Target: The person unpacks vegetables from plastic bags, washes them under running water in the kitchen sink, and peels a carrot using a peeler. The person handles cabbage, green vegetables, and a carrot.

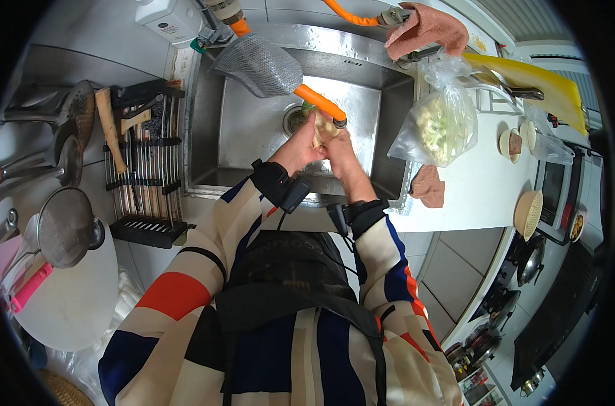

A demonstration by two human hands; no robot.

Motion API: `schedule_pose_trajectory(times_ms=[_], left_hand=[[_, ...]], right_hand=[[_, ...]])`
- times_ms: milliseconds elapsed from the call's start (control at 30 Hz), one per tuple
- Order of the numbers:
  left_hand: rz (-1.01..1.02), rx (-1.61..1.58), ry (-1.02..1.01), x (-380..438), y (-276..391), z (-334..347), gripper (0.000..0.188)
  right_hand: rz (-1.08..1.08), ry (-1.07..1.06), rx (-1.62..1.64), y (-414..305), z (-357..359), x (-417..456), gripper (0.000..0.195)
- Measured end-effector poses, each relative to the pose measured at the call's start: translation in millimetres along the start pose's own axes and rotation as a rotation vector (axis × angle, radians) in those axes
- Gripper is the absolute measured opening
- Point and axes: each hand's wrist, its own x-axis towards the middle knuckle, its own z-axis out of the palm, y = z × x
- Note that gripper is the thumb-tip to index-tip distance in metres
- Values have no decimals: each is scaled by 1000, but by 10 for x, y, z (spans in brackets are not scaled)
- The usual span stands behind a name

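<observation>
Both hands are together over the stainless steel sink (241,127), just below the metal-tipped end of an orange faucet hose (320,101). Between them is a pale yellowish piece of food (325,128), partly hidden by the fingers and the hose; its kind is unclear. My left hand (301,144) grips it from the left, thumb along its side. My right hand (341,155) closes on it from the right and below. Something green (306,107) shows just beyond my left thumb, near the drain (291,121). Whether water is running cannot be made out.
Grey mesh (261,66) surrounds part of the hose. On the right counter (469,193) are a clear bag of cauliflower pieces (436,124), a brown cloth (429,187) and small bowls (509,144). A knife rack (145,167) and hanging strainer (65,226) are left.
</observation>
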Motion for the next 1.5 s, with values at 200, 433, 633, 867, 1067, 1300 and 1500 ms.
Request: schedule_pose_trajectory(times_ms=[200, 433, 633, 867, 1067, 1300, 1500], left_hand=[[179, -124, -94, -160, 6, 61, 27], [283, -50, -129, -163, 30, -75, 22], [192, -49, 67, -43, -9, 151, 30], [2, -333, 17, -184, 229, -90, 61], [186, -240, -207, -114, 117, 73, 47], [161, -239, -79, 162, -8, 24, 16], [195, -8, -34, 36, -19, 144, 14]], right_hand=[[-424, 128, -612, 39, 210, -247, 19], [-543, 120, -838, -83, 326, -294, 20], [-429, 262, -899, -318, -92, 87, 20], [-70, -173, 164, -263, -179, 31, 35], [27, -146, 240, -154, -83, -63, 43], [-485, 18, -688, 170, -101, -100, 28], [-437, 145, -837, -86, 49, -246, 21]])
